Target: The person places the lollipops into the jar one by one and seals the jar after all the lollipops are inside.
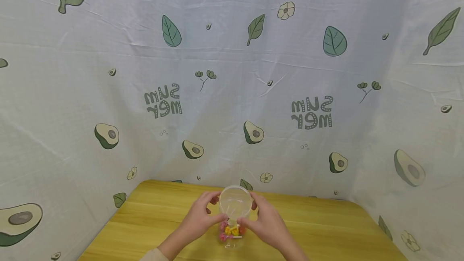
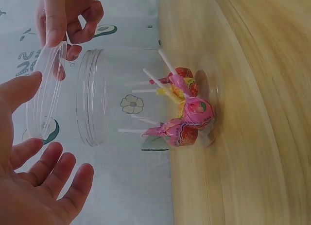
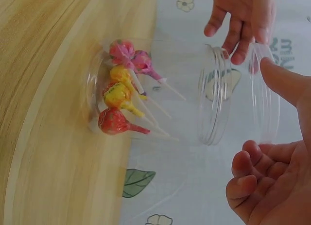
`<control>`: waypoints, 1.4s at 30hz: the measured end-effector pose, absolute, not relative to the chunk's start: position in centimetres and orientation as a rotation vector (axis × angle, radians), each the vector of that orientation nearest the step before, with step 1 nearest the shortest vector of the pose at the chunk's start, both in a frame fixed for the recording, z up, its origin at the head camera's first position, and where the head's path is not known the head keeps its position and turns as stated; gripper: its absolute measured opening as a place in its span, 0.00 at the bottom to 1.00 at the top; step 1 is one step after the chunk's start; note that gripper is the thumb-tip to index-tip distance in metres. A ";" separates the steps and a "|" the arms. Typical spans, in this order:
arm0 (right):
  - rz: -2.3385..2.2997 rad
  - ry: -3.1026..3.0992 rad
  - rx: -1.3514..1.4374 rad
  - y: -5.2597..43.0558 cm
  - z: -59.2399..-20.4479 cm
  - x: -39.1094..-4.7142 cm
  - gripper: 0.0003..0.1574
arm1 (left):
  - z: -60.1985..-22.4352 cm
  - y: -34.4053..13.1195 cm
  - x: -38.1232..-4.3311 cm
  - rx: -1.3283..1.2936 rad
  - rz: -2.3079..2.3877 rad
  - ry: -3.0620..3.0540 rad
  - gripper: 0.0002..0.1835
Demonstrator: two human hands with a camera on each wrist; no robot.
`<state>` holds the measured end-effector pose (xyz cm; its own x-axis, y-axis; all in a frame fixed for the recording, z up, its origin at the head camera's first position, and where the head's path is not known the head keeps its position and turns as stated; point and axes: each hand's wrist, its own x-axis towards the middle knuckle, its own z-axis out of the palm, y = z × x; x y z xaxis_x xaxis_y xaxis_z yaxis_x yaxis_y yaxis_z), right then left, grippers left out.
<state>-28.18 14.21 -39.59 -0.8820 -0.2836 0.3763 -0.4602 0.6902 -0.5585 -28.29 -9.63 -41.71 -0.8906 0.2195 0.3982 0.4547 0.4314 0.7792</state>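
A clear plastic lid (image 1: 235, 202) is held level between both hands, just above the mouth of a clear jar (image 2: 90, 96). A small gap shows between lid and jar rim in both wrist views. My left hand (image 1: 200, 217) pinches the lid's left edge with thumb and a finger. On the opposite edge, my right hand (image 1: 267, 221) grips it the same way. Several wrapped lollipops (image 2: 197, 112) lie at the bottom of the jar, pink, red and yellow, their white sticks slanting up. The jar stands upright on the table, touched by neither hand.
The wood-grain table (image 1: 163, 212) runs back to a pale cloth (image 1: 224, 104) printed with avocados, leaves and flowers. This cloth hangs behind the table and along both sides.
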 end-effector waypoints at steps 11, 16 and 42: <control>0.999 -2.694 0.580 14.4 -39.8 -29.1 0.48 | -42.1 -9.6 -29.0 -0.590 -1.437 -2.488 0.33; 1.034 -2.732 0.567 14.4 -40.1 -29.4 0.46 | -42.4 -9.7 -29.2 -0.603 -1.441 -2.507 0.32; 1.073 -2.810 0.619 14.4 -40.5 -30.0 0.38 | -43.3 -9.9 -29.7 -0.607 -1.428 -2.570 0.27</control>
